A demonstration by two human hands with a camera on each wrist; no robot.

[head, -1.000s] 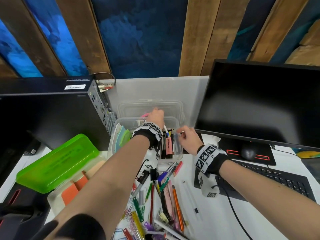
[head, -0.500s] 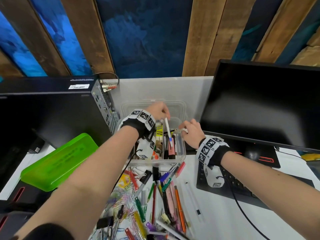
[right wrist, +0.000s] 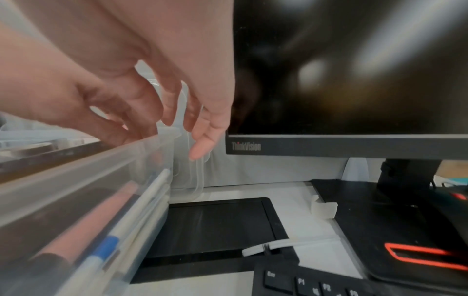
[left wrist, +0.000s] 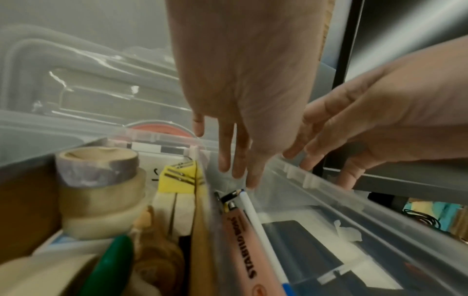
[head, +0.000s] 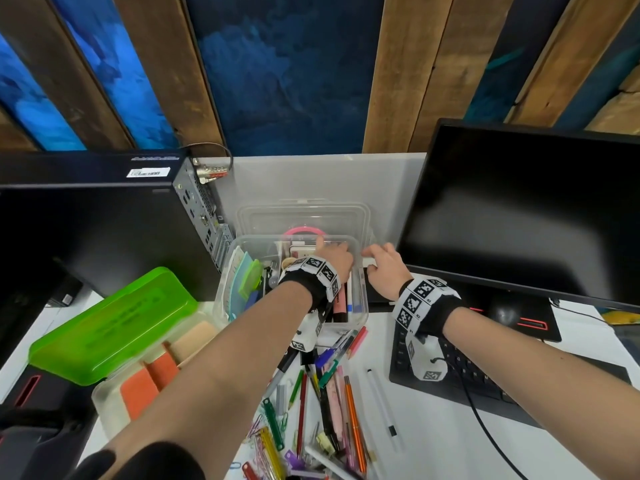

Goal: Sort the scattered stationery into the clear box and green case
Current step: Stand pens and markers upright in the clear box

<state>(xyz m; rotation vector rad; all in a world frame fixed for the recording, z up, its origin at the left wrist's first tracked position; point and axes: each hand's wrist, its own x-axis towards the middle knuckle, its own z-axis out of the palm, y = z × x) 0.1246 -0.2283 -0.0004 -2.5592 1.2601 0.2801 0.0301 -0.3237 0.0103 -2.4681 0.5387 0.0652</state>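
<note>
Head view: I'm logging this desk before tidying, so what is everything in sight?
clear box: one, see-through, desk centre, holding tape rolls and a pink highlighter
lid: one, clear, behind the box
green case: one, left, lid raised
loose pens: many, mixed colours, in front of the box
monitor: one, black, right
keyboard: one, black, right
computer tower: one, black, left
left hand: open, inside the box
right hand: open, at the box's right rim
</note>
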